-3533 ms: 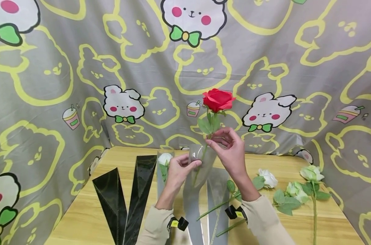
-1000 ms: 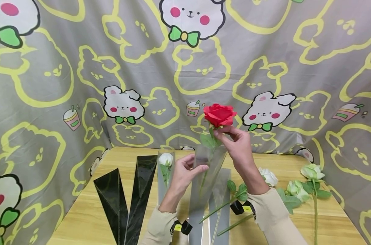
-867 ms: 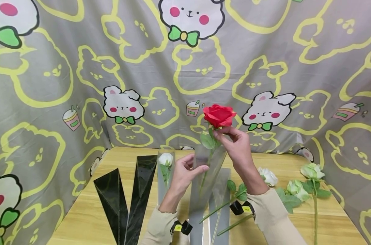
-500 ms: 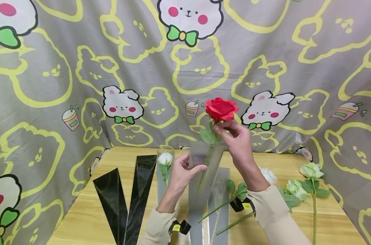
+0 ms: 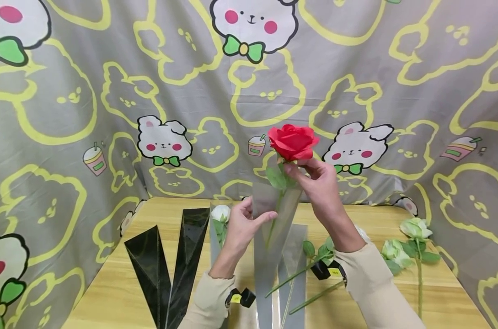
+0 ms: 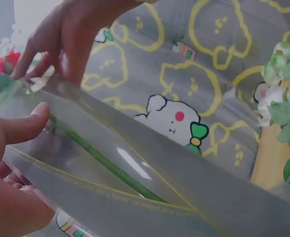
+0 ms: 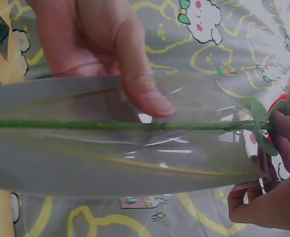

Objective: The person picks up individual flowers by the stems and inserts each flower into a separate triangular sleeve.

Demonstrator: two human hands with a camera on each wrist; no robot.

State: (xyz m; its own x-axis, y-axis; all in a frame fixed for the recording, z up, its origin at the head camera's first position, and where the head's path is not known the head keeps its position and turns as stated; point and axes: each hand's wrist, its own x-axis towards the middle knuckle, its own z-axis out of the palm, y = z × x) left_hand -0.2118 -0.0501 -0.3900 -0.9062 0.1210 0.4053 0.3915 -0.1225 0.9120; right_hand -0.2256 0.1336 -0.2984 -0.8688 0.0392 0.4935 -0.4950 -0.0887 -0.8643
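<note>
An artificial red rose (image 5: pixel 293 142) stands upright in the head view, its bloom above the mouth of a grey see-through flower sleeve (image 5: pixel 269 256). My right hand (image 5: pixel 320 187) pinches the stem just under the bloom. The left hand (image 5: pixel 246 226) grips the sleeve near its top, thumb in front and fingers behind. Through the film the green stem (image 7: pixel 110 126) shows inside the sleeve in the right wrist view. Green leaves (image 7: pixel 257 121) sit around the sleeve's mouth. Gold lines and small lettering (image 6: pixel 155 206) run along the sleeve in the left wrist view.
Two black sleeves (image 5: pixel 147 269) lie at the left of the wooden table (image 5: pixel 109 297). Beside my left hand, a white rose (image 5: pixel 221 214) lies in a sleeve. Another grey sleeve (image 5: pixel 296 242) lies in the middle. Pale green roses (image 5: pixel 415 227) with leaves lie at the right.
My right hand has shifted its pinch from mid-stem up to beneath the bloom, and the stem sits deeper in the sleeve. Lately, rose and sleeve have risen slightly together.
</note>
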